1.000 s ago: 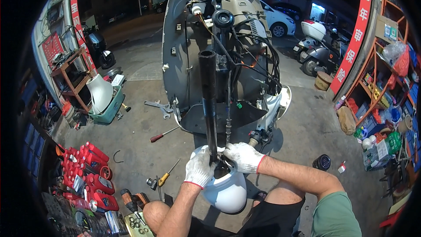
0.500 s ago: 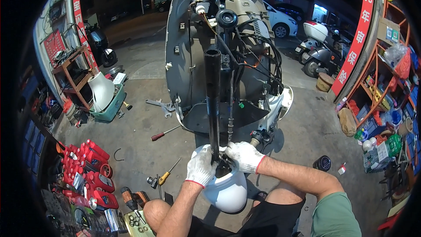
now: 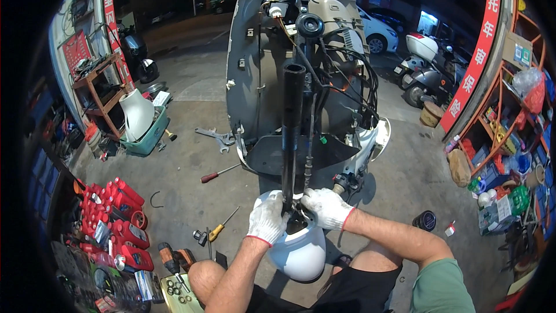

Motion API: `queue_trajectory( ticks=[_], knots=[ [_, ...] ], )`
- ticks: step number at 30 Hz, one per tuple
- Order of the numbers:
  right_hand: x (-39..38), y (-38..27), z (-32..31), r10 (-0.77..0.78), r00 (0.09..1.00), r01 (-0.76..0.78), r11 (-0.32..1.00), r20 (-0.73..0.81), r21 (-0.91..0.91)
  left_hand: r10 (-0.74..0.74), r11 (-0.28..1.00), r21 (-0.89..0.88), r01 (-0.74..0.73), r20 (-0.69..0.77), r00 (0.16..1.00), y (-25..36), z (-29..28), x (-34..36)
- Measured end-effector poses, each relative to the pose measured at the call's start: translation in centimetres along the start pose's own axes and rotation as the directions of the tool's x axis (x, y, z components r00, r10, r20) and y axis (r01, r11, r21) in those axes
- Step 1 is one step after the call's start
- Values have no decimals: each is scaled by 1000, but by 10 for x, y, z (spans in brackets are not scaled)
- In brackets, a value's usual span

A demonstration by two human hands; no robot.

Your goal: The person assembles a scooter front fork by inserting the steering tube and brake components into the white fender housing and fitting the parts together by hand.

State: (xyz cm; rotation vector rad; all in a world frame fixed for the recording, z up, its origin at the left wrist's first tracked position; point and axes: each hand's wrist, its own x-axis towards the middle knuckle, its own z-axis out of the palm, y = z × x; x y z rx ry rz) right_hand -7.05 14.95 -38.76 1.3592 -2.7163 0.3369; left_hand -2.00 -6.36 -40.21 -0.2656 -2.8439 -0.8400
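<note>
On the concrete workshop floor (image 3: 191, 197) at night, a stripped grey scooter body (image 3: 255, 81) stands before me. My white-gloved left hand (image 3: 266, 218) and right hand (image 3: 325, 207) have fingers clenched around the base of the black fork tube (image 3: 292, 127), which points straight up above the white front fender (image 3: 298, 252).

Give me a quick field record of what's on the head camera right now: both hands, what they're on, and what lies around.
Setting: concrete floor at a repair shop, night outside
Left hand: white work glove, left hand wrapped around the lower end of the black fork tube
Right hand: gloved right hand gripping at the base of the same tube
Below hands: white front fender
Behind: stripped grey scooter body with exposed wiring
Floor left: wrenches, red-handled screwdriver, yellow-handled screwdriver, red bottles
</note>
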Motion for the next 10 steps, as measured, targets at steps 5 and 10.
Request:
queue_trajectory(
  ticks=[5, 10],
  knots=[
    [4, -5, -4, 24, 999, -23, 999, 33, -32, 64, 997, 32, -64, -4, 998, -13, 6, -2],
    [10, 3, -1, 277, 951, -222, 920, -135, 322, 56, 997, 46, -56, -4, 998, -6, -3, -4]
  ],
)
